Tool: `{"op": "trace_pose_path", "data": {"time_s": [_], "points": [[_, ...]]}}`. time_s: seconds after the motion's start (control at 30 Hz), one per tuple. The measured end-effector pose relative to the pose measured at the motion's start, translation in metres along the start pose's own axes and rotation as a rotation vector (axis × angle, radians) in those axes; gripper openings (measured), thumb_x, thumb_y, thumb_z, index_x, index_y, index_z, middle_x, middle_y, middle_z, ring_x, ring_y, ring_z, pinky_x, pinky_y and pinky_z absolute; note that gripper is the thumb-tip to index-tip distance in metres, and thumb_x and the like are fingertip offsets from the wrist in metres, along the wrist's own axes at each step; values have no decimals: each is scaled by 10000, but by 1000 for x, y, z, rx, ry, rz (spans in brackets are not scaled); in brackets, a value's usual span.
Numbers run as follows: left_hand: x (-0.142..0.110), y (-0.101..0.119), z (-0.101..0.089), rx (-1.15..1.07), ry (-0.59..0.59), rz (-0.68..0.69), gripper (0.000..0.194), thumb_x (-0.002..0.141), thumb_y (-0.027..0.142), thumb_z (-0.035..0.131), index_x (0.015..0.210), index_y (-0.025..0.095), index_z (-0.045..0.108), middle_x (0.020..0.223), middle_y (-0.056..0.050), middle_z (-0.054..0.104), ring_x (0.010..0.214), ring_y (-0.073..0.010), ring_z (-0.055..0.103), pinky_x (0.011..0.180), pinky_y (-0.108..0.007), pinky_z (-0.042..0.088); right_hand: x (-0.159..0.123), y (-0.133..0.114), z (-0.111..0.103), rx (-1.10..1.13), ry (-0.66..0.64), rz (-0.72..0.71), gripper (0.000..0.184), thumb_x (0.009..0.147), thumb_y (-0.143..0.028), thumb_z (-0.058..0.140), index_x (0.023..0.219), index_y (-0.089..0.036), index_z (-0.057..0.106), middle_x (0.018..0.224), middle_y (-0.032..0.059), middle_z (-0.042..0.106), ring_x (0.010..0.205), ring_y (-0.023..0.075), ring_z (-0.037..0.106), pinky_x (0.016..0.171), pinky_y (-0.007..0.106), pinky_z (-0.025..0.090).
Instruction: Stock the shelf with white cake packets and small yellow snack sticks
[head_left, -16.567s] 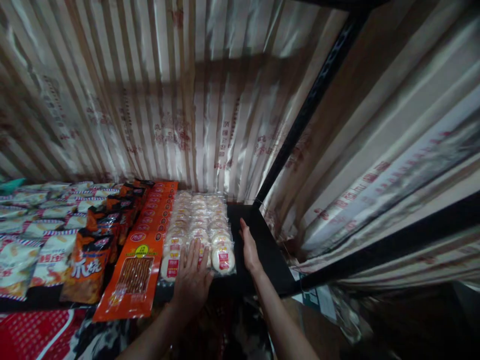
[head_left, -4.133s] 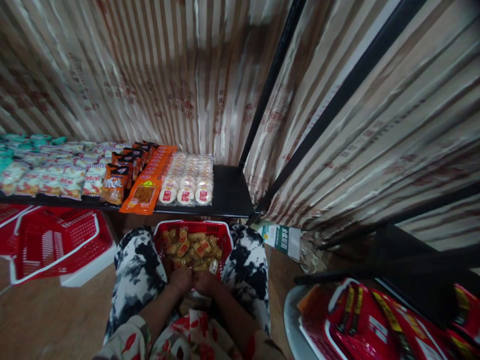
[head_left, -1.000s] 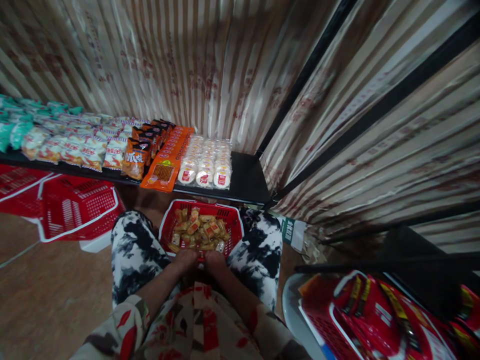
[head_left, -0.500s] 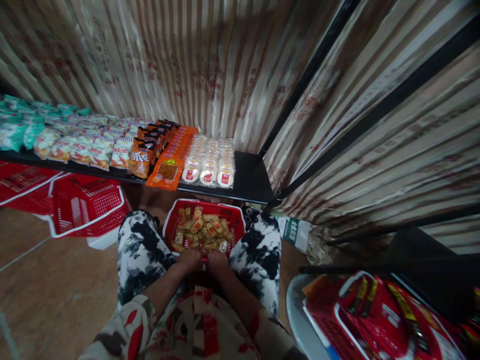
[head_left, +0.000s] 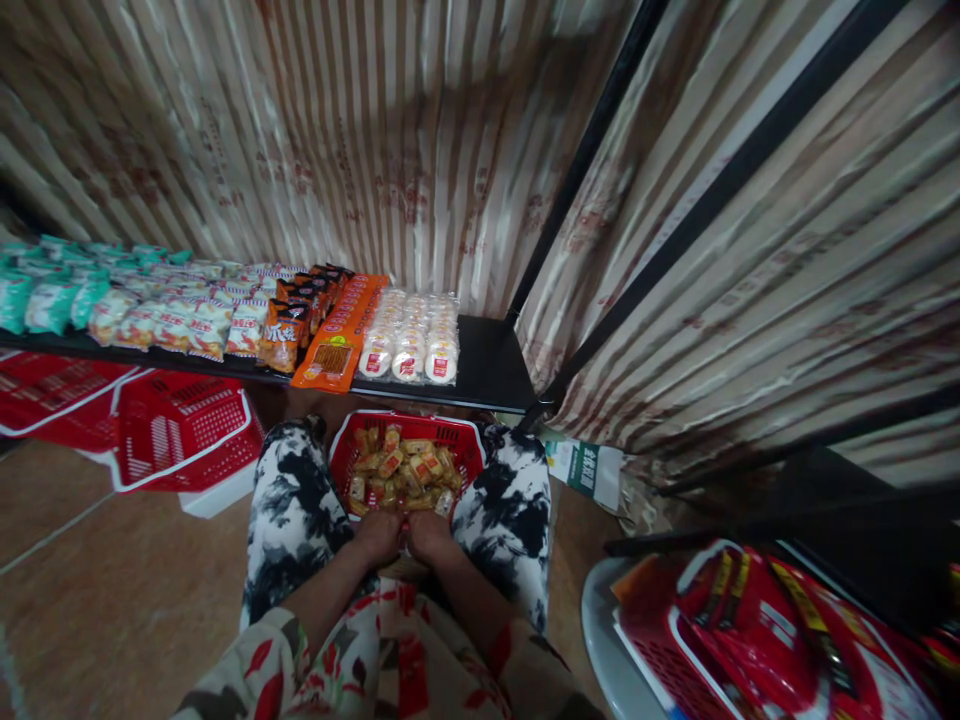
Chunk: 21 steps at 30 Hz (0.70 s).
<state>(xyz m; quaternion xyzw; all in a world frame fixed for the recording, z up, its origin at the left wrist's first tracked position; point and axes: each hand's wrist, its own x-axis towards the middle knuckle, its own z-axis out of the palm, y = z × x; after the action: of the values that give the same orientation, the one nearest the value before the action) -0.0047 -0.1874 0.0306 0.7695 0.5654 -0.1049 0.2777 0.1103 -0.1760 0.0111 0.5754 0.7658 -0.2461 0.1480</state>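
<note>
A red basket [head_left: 469, 440] sits between the person's legs [head_left: 502, 520], with a loose heap of small gold-wrapped snacks [head_left: 412, 468] inside; the left hand [head_left: 377, 537] and right hand [head_left: 428, 537] are close together at its near side, the snacks just beyond them; the fingers are mostly hidden, so I cannot tell whether they grip the rim; at the right, another basket [head_left: 658, 622] holds red packets [head_left: 772, 625]; ahead, a black shelf [head_left: 491, 360] bears rows of bagged food [head_left: 176, 320].
</note>
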Motion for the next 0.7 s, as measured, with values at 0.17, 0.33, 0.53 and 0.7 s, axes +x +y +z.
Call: {"op": "trace_pose_path", "data": {"time_s": [0.17, 0.33, 0.53, 0.7], "points": [[3, 6, -3, 28, -1, -21, 380, 799, 210, 403, 1099, 125, 621, 1096, -180, 656, 1044, -285, 609, 898, -401, 459, -3, -2, -5, -7, -3, 17, 316, 846, -236, 456, 1031, -118, 683, 1049, 175, 683, 1018, 278, 631, 853, 365, 489], [9, 7, -5, 20, 6, -53, 353, 788, 228, 426, 1034, 116, 654, 1050, -185, 674, 1015, -286, 625, 866, -385, 481, -8, -3, -13, -19, -12, 22, 317, 843, -278, 478, 1051, -142, 675, 1055, 165, 683, 1019, 272, 631, 849, 357, 489], [10, -2, 0, -3, 32, -27, 372, 779, 223, 438, 1094, 156, 624, 1131, -140, 651, 1060, -245, 605, 906, -336, 459, -2, 0, -10, -38, -32, 5, 315, 831, -248, 490, 1067, -132, 664, 1076, 174, 673, 1025, 270, 626, 848, 355, 486], [10, -2, 0, 1, 12, -20, 365, 777, 212, 437, 1078, 166, 637, 1118, -129, 659, 1055, -240, 607, 900, -328, 462, 2, 1, -5, -48, -32, 9, 311, 842, -239, 470, 1058, -125, 662, 1081, 183, 667, 1039, 270, 618, 860, 372, 480]]}}
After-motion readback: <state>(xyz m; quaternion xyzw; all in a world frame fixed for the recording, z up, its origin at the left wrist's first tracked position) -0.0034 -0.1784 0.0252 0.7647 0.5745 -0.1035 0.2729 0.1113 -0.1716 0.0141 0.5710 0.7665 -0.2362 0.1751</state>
